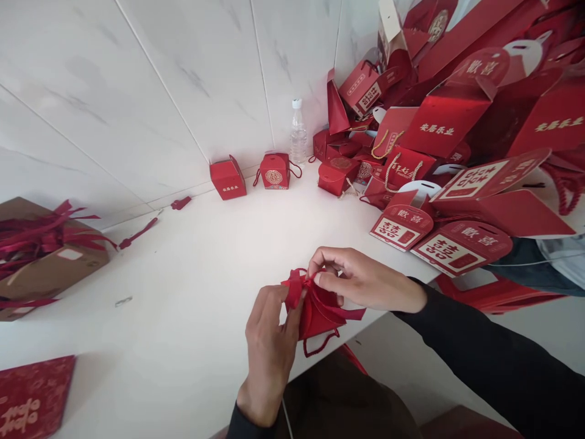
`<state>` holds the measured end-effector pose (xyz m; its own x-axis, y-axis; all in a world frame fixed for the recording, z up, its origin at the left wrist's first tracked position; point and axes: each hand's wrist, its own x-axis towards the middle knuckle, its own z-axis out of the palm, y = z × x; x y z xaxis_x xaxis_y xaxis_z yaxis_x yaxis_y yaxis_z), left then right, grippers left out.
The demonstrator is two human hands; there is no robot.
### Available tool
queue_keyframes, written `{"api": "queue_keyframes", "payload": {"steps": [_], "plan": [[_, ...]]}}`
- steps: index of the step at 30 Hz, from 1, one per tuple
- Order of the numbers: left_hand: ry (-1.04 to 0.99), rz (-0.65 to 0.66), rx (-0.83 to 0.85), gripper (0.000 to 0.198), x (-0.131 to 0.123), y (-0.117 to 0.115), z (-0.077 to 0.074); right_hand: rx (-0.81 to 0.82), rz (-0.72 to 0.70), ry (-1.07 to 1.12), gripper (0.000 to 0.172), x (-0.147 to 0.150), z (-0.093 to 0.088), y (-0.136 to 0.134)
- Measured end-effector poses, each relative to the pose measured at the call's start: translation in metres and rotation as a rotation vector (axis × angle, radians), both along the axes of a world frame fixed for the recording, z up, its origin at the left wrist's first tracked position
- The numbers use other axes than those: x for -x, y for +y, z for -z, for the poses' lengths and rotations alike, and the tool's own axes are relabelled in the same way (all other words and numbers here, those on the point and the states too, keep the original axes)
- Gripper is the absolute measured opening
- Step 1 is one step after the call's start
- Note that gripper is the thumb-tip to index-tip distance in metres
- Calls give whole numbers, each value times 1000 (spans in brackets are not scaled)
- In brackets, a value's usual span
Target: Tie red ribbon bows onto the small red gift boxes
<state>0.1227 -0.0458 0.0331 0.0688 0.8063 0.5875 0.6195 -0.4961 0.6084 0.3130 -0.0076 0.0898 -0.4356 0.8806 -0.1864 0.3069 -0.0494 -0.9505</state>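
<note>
A small red box (315, 326) sits near the front edge of the white table, with a dark red cord handle hanging at its front. On top of it lies a red ribbon (350, 313), its loops and one loose end spread to the right. My left hand (273, 341) pinches the ribbon at the left of its knot. From the right, my right hand (350, 277) grips the ribbon close to the knot with thumb and fingers. The fingertips of both hands nearly meet over the box top.
Many red gift boxes (445, 122) are piled at the right. Two small boxes (228, 180) and a plastic bottle (298, 137) stand by the wall. At left are a cardboard box (68, 268) of ribbons and a flat red box (41, 390). The table (183, 292) ends just before me.
</note>
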Motion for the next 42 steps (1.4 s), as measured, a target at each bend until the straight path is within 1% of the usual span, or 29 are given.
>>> {"api": "queue_keyframes", "payload": {"steps": [3,6,8,11,12,14,16,18,20,21,22,23,24,26,28,29,31,33,35,36,39,40,41,42], "plan": [[-30,-24,13,17,2,-4,1,119,32,129,7,-2,-3,1],[-81,-69,113,21,3,-10,1,166,52,120,12,-10,-5,3],[-137,-127,250,24,4,-17,-1,101,20,28,17,-20,-6,4],[-268,-212,487,33,7,-29,-4,-88,1,-216,25,-38,-5,3],[-313,-230,552,35,8,-32,-4,-128,8,-294,27,-43,-4,3],[-415,-270,656,37,11,-38,-3,-155,22,-408,30,-51,0,1],[-566,-287,733,37,14,-39,-2,-166,37,-466,32,-54,3,-1],[-859,-223,774,33,17,-38,-1,-194,71,-472,31,-54,8,-5],[-1205,-86,784,32,18,-35,-3,-235,93,-422,27,-53,12,-8],[-1335,-13,787,35,17,-34,-5,-263,101,-391,25,-52,15,-10],[-1410,43,804,39,15,-33,-7,-292,108,-369,23,-51,17,-11],[-1422,73,840,42,13,-33,-10,-329,119,-361,22,-49,20,-12],[-1384,73,884,43,10,-33,-12,-377,138,-369,23,-48,22,-12],[-1225,1,923,38,4,-34,-14,-490,191,-408,24,-47,26,-13],[-1063,-80,855,32,-1,-35,-14,-581,234,-431,23,-46,30,-14],[-1012,-87,803,30,-2,-35,-13,-606,255,-434,23,-46,32,-13],[-986,-55,735,30,-3,-34,-11,-613,303,-438,22,-47,35,-13],[-1002,-48,742,33,-3,-33,-8,-593,354,-446,20,-49,39,-12],[-970,-99,765,34,-3,-32,-6,-610,386,-464,18,-50,43,-11],[-933,-124,766,34,-3,-32,-7,-644,396,-479,18,-50,45,-10],[-817,-163,714,32,-5,-29,-13,-778,448,-535,19,-46,45,-9],[-792,-164,695,31,-7,-27,-17,-781,463,-541,19,-43,44,-9],[-772,-158,685,31,-8,-25,-20,-747,470,-535,20,-41,41,-9],[-756,-150,682,31,-9,-23,-23,-680,472,-518,21,-38,38,-9]]}}
